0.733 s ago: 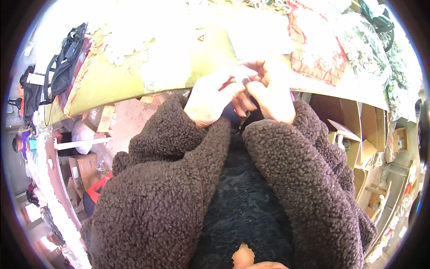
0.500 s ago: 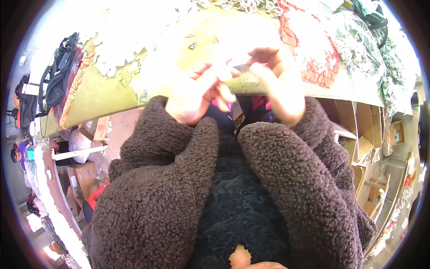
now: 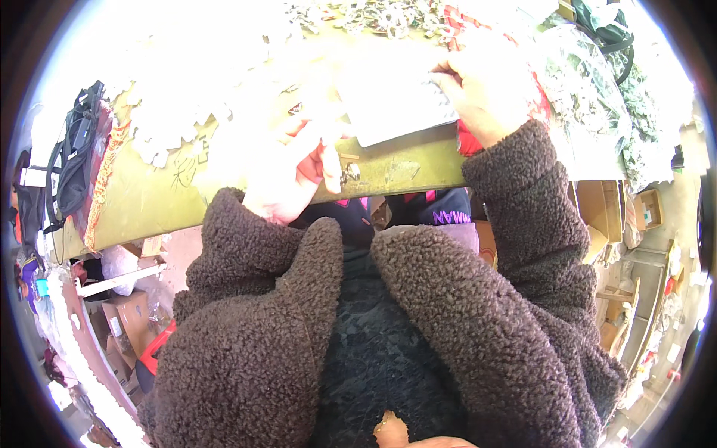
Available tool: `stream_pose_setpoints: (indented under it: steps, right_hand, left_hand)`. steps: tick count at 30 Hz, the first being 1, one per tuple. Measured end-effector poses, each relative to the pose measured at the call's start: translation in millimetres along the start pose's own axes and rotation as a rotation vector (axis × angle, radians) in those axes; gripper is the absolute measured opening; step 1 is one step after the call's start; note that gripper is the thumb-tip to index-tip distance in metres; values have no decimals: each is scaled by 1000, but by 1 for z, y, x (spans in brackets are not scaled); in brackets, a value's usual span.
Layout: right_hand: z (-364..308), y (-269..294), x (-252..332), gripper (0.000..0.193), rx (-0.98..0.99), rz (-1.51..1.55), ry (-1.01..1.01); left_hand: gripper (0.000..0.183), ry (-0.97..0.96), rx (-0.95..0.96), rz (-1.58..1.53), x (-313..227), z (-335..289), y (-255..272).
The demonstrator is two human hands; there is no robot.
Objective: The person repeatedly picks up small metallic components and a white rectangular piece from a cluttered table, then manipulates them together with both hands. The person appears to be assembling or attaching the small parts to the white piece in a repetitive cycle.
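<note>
My left hand [image 3: 295, 170] is held over the table's near edge, its fingers curled and pressed together; glare hides what they hold, if anything. Beside its fingertips lies a small shiny metallic piece [image 3: 349, 173]. My right hand [image 3: 482, 93] is stretched forward at the right side of a flat white rectangular thing [image 3: 407, 112]. Its thumb and forefinger come together in a pinch, though bright light washes out what is between them. Under the right wrist is a red mesh-like bundle [image 3: 468, 140]. A tiny dark-marked piece [image 3: 296, 108] rests beyond the left hand.
Pale cut pieces [image 3: 160, 138] spread over the yellow-green table [image 3: 153, 198] at the left, beside a black strapped bag [image 3: 75, 157]. Several small links [image 3: 388, 19] are heaped at the back. Clear plastic bags [image 3: 586, 89] stand at the right. Cardboard boxes [image 3: 127, 317] are below.
My hands have parted: the right has moved forward and right to the white rectangular thing, while the left has shifted left. The view has shifted, showing more of the table's near edge.
</note>
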State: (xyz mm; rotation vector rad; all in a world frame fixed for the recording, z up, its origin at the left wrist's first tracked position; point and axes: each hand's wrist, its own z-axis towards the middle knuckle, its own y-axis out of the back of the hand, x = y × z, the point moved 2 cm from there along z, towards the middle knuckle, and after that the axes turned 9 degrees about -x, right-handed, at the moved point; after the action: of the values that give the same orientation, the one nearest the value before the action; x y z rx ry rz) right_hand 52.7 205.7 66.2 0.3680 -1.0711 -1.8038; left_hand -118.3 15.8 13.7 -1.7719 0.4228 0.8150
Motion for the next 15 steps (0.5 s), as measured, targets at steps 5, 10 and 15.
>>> stream_pose_setpoints:
  steps: [5, 10, 15]
  right_hand:
    - [2, -8, -15, 15, -41, 64, 20]
    - [16, -35, -42, 18, 152, 385, -195]
    - [9, -38, -36, 26, 286, 551, -372]
  left_hand:
    - [28, 59, -5, 2, 1, 4, -1]
    - [34, 25, -34, 74, 1, 2, -2]
    - [32, 50, -4, -39, 0, 3, -1]
